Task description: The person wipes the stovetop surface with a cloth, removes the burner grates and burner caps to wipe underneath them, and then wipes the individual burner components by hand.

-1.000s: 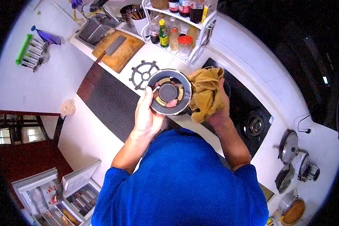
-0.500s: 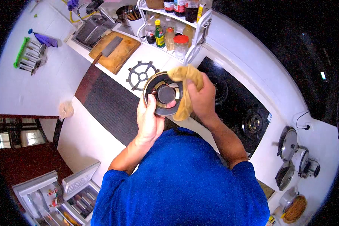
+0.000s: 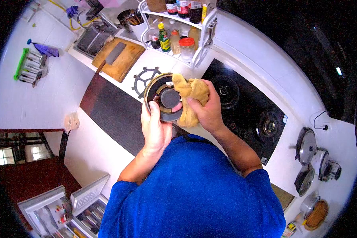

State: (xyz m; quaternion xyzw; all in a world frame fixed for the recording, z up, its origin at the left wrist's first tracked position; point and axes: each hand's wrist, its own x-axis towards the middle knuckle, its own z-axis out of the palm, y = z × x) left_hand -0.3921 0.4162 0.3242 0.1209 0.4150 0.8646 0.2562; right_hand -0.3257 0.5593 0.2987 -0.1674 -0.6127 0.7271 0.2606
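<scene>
My left hand (image 3: 156, 129) grips the lower left of a round stove burner drip pan (image 3: 171, 116), a dark ring with a shiny rim and a dark disc in its middle. Its thumb lies on the near rim, and a fingertip shows through the ring. Bunched in my right hand (image 3: 208, 113) is a yellow cloth (image 3: 192, 89), pressed against the pan's right side and hanging below it. The cloth partly hides the pan's right edge and my right fingers. A black pan support (image 3: 141, 85) lies on the white counter just behind the drip pan.
To the right is a black gas hob (image 3: 244, 103) with two burners. A cleaver (image 3: 116, 53) rests on a wooden chopping board (image 3: 129, 59) by the sink (image 3: 92, 39). Bottles and jars fill a white rack (image 3: 204, 43). Pot lids (image 3: 306, 146) hang at right.
The cloth has been gathered more tightly against the drip pan, and my right hand has moved slightly left and down. The whole view has shifted a little; my left hand keeps its grip.
</scene>
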